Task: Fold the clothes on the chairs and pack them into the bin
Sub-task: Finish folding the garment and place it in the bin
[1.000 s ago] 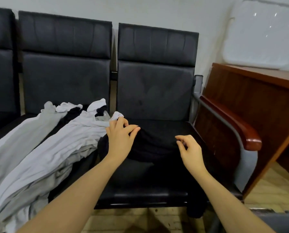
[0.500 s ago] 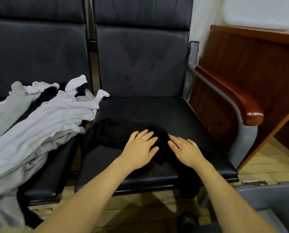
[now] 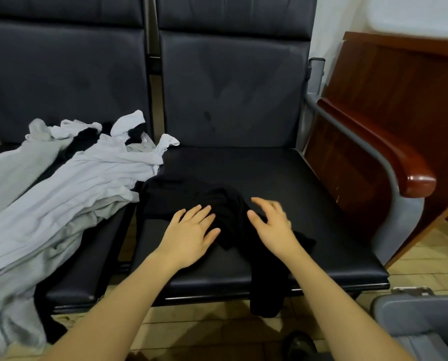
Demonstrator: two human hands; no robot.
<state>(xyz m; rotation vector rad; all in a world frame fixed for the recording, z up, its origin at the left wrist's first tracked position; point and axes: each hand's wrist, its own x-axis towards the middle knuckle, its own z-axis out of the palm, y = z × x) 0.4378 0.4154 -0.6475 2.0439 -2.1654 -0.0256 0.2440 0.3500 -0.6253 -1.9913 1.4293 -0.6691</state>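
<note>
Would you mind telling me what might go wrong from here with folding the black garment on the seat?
1. Part of the black garment hangs over the chair seat's front edge; it may slide to the floor.
2. It is bunched between the left hand and right hand, so creases may get folded in.
3. The grey clothes lie right beside it and could get caught up.

Both hands [image 3: 191, 235] flat on black garment [image 3: 225, 204].
</note>
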